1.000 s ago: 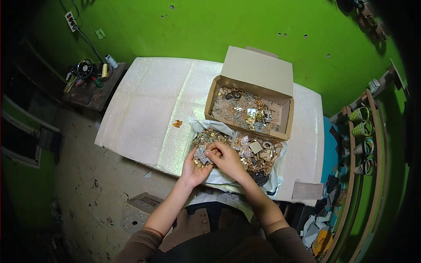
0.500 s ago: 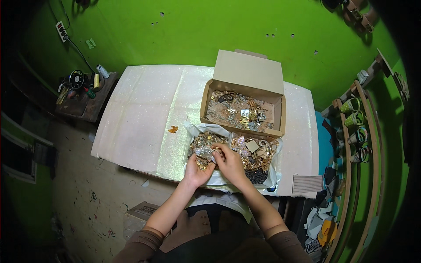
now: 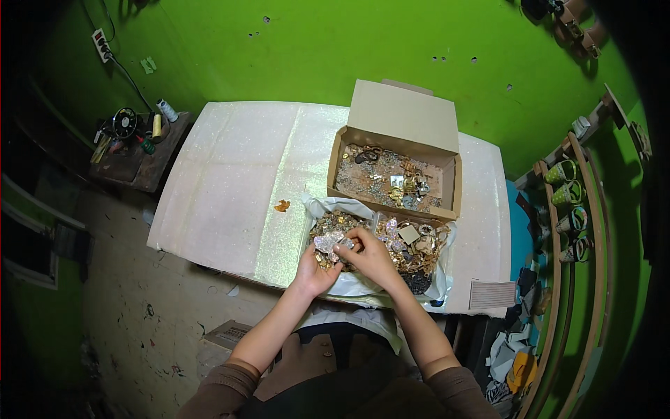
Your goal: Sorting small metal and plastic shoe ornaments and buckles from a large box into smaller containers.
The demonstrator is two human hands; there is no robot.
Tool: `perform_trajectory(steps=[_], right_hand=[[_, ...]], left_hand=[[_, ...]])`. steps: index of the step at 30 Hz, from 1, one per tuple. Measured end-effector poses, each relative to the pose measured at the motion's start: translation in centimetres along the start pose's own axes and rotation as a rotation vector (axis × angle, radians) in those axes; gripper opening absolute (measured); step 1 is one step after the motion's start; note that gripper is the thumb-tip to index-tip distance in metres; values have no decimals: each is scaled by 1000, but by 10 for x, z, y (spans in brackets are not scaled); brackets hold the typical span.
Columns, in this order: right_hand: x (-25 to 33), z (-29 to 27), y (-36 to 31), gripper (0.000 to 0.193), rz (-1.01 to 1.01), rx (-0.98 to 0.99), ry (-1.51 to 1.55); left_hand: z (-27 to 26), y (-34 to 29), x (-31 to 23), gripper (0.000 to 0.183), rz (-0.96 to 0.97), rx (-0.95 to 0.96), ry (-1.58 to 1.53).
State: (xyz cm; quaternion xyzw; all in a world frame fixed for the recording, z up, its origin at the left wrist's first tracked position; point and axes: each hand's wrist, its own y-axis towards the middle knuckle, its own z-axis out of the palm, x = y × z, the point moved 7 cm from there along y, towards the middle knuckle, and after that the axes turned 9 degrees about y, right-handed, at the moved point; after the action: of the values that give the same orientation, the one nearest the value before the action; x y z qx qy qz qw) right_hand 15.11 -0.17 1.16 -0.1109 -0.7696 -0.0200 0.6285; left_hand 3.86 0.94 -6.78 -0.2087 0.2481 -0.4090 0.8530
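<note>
A silvery, glittering crinkled piece, its exact kind unclear, is held between my two hands. My left hand cups it from below, with the fingers curled round its near side. At its right end, my right hand pinches it between thumb and fingers. Right beneath them is a container of small gold and silver metal ornaments, lined with white plastic. Beside it, to the right, a second lined container holds larger mixed trims, with black beads at its near end.
An open cardboard box with metal fittings stands behind the containers. An amber-coloured scrap lies left on the white glittery table cover. A striped grey piece lies near the right edge. A wooden rack with sandals stands at right.
The silvery piece has been turned so that a broader glittering face shows. My right hand's fingers have shifted on it. The whole view has moved slightly.
</note>
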Motion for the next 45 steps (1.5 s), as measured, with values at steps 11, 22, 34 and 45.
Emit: perform_trajectory(steps=[11, 22, 34, 45], right_hand=[[9, 0, -2, 33, -2, 8, -50], [-26, -27, -14, 29, -8, -140, 515], [-86, -108, -44, 54, 172, -661, 1228], [-106, -133, -46, 42, 324, -554, 1202]], left_hand=[[-1, 3, 0, 30, -30, 31, -53], [20, 8, 22, 31, -113, 48, -26], [55, 20, 45, 34, -93, 143, -110], [86, 35, 75, 34, -25, 150, -150]])
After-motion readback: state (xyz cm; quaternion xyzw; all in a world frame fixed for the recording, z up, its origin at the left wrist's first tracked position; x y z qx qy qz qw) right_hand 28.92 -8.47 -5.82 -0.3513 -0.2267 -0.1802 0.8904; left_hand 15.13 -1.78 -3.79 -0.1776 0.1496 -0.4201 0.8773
